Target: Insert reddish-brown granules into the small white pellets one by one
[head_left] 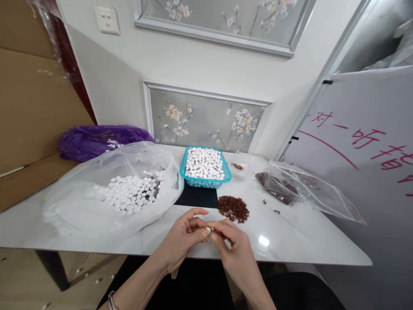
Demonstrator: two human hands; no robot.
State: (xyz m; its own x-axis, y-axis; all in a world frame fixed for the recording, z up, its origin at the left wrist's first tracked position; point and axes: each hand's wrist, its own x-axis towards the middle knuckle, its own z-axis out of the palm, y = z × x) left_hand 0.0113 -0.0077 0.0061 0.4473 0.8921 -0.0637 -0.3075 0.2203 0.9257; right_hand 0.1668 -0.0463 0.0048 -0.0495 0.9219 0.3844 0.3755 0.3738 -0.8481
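Observation:
Near the table's front edge, my left hand (185, 234) is closed, pinching a small round white piece (208, 229) between thumb and fingers. The fingertips of my right hand (234, 245) are pressed together right beside that piece. What they hold, if anything, is too small to make out. Just beyond my hands lies a heap of small reddish-brown pieces (233, 209). Behind it stands a blue plastic basket (206, 184) filled with white pieces, with brown specks among them. To the left, a large translucent plastic bag (77, 211) lies open with many similar white pieces (129, 193) inside.
A purple plastic bag (97, 140) lies at the back left beside a cardboard box (38, 94). On the right, a clear zip bag (309, 189) holds brown material. A black flat patch (196, 197) lies before the basket. A whiteboard (348, 172) stands along the right side.

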